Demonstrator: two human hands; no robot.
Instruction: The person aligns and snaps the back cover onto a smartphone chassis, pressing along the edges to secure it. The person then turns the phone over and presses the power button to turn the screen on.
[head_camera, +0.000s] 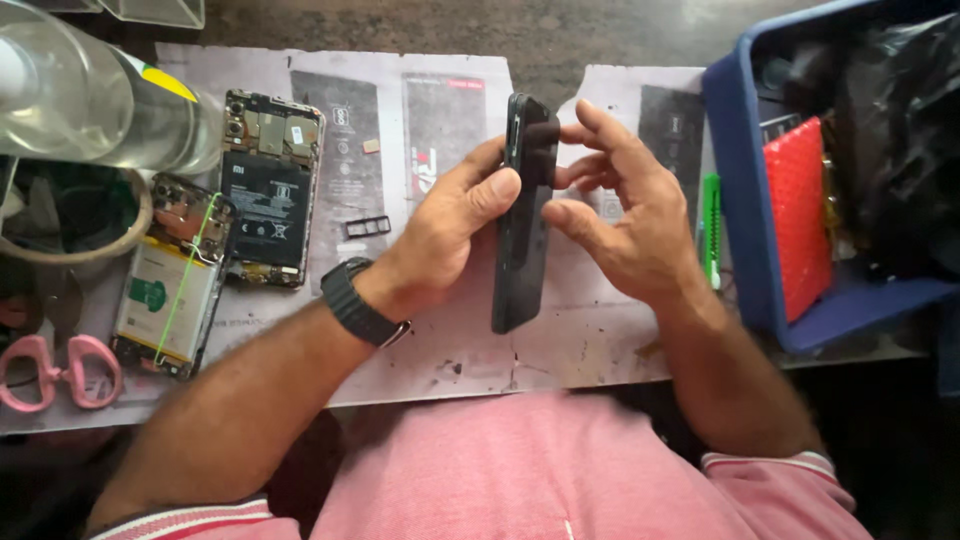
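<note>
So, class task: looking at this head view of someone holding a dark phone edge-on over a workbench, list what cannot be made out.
- Dark phone: its faces, turned edge-on between the left hand and right hand.
- Blue bin: cut off by the right edge; black plastic hides its contents beside the red packet.
- Clear bottle: cut off at the top-left corner.
- Pink scissors: blades cut off at the left edge.

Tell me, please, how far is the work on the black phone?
Done: two opened phones lie backless on the mat, a SIM tray beside them. In hand: the left hand holds the black phone on edge, the right hand touching its side. Left: this phone looks closed.
</note>
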